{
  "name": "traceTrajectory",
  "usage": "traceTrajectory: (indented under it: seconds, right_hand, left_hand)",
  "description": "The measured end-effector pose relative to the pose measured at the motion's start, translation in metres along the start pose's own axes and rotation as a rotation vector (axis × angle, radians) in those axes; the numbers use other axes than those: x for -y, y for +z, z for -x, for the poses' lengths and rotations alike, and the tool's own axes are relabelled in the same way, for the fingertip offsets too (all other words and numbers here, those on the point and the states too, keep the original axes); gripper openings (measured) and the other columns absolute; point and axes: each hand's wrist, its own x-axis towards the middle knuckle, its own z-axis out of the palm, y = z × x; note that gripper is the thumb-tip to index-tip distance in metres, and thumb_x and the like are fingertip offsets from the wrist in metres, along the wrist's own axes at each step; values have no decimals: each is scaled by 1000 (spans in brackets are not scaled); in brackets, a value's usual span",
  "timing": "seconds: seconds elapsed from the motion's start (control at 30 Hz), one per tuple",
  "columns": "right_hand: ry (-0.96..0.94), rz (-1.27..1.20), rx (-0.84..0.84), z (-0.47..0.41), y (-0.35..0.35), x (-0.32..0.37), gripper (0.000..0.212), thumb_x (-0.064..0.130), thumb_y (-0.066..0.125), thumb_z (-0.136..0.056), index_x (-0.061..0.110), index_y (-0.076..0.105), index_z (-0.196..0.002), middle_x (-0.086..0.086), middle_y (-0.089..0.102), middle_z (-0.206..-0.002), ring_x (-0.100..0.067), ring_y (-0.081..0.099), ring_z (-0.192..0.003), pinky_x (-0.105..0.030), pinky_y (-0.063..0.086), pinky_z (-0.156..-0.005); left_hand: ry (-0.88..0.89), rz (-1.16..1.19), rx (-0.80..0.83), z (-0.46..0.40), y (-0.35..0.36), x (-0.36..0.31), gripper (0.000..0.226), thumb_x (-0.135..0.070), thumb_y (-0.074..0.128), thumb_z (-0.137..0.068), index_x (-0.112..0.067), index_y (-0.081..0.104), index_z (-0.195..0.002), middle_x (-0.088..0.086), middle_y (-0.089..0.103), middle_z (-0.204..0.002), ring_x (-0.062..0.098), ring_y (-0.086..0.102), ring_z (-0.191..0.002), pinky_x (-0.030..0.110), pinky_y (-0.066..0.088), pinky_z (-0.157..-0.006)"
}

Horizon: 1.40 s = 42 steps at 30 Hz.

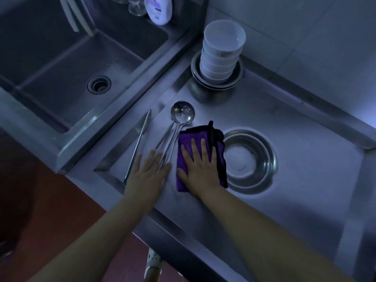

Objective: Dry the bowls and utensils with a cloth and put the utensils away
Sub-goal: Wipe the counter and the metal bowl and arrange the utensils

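A folded purple cloth (200, 157) with dark edging lies flat on the steel drainboard (295, 180) at the centre of the frame. Just left of it lie two metal ladles (179, 123), bowls toward the top of the frame, handles side by side, and further left a long thin metal utensil (137, 147). A lone steel bowl (249, 159) sits touching the cloth's right edge. A stack of white bowls (222, 51) stands in steel bowls at the upper centre. The drainboard's raised rim frames open surface to the lower right; the sink basin (67, 82) fills the upper left. The right hand (198, 165) presses flat on the cloth, fingers spread straight. The left hand (147, 171) rests flat over the ladle handles, fingers extended.
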Motion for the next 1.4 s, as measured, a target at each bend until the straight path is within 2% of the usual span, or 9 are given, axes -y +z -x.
traceTrajectory:
  seconds: [0.13,0.27,0.57,0.73,0.93,1.03,1.17,1.3,1.4]
  right_hand:
    - [9,-11,15,17,2,11,74,57,29,-92,26,-1,-152,-5,-12,-160,-31,-20,-144,-57,-17,-111]
    - [-37,-26,43,56,10,41,72,55,22,-92,25,-5,-152,-3,-23,-154,-31,-33,-137,-58,-21,-109]
    - [-124,-202,127,109,16,76,62,52,8,-94,30,2,-152,6,-24,-155,-16,-42,-133,-43,-33,-107]
    - [-89,-241,121,149,14,67,67,59,14,-88,35,15,-151,9,-8,-159,-16,-28,-140,-39,-27,-110]
    - [-9,-243,143,207,12,47,67,64,22,-90,40,2,-150,10,-16,-156,-17,-27,-141,-47,-17,-115]
    - [41,-314,45,243,3,42,79,71,36,-86,38,4,-151,-2,-5,-159,-26,-10,-146,-49,-7,-117]
    - [0,-154,9,280,7,47,88,81,59,-60,28,59,-130,1,57,-134,-16,57,-120,-40,47,-100]
    - [43,-172,-116,281,3,52,60,54,81,-50,36,72,-107,12,69,-112,-6,66,-98,-25,54,-85]
    - [129,-343,-191,281,0,51,49,28,77,-66,21,70,-113,-2,66,-120,-17,63,-107,-31,47,-96]
  left_hand:
    - [14,-44,-7,6,2,12,54,-30,37,-96,-27,21,-148,9,2,-159,28,-7,-146,50,-7,-115]
    - [81,87,-145,21,-7,19,41,-20,70,-78,-16,65,-119,15,47,-141,33,35,-136,51,24,-111]
    - [105,154,-235,63,4,25,42,-19,41,-76,-8,73,-102,19,63,-121,39,55,-118,51,43,-97]
    - [166,166,-230,76,2,17,43,-3,82,-52,-6,73,-94,22,64,-116,43,57,-114,56,47,-89]
    - [342,170,-256,92,-1,-13,53,-5,86,-39,-5,75,-91,19,69,-110,38,65,-102,55,52,-79]
    - [441,162,-286,100,-2,-29,52,-8,85,-41,-7,75,-93,16,70,-109,34,66,-101,52,52,-80]
    - [520,137,-297,104,0,-45,68,-11,92,-27,-8,76,-93,16,71,-105,33,68,-97,50,54,-76]
    - [615,144,-307,104,3,-58,63,-17,93,-27,-9,76,-87,14,72,-100,31,69,-93,47,56,-72]
    - [693,142,-287,107,6,-69,63,-18,92,-23,-10,77,-84,9,74,-93,28,70,-91,41,57,-70]
